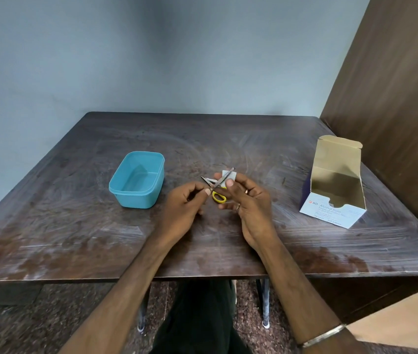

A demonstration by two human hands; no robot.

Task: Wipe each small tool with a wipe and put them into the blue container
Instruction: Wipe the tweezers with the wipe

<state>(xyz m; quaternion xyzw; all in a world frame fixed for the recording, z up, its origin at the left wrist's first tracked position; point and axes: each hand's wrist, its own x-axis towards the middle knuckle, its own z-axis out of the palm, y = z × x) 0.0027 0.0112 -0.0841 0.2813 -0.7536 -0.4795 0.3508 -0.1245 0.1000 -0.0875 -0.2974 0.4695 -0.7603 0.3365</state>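
Two hands over the table, both holding.
Our left hand (185, 203) pinches the scissors (222, 186); our right fingers (230, 183) pinch a wipe (228, 175) round its blades; container (137, 180) left.

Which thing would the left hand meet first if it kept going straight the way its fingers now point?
Probably the nail clipper lying on the table just beyond the left hand, which pinches one end of the tweezers. Depth is hard to judge from one view; the hand may pass above it.
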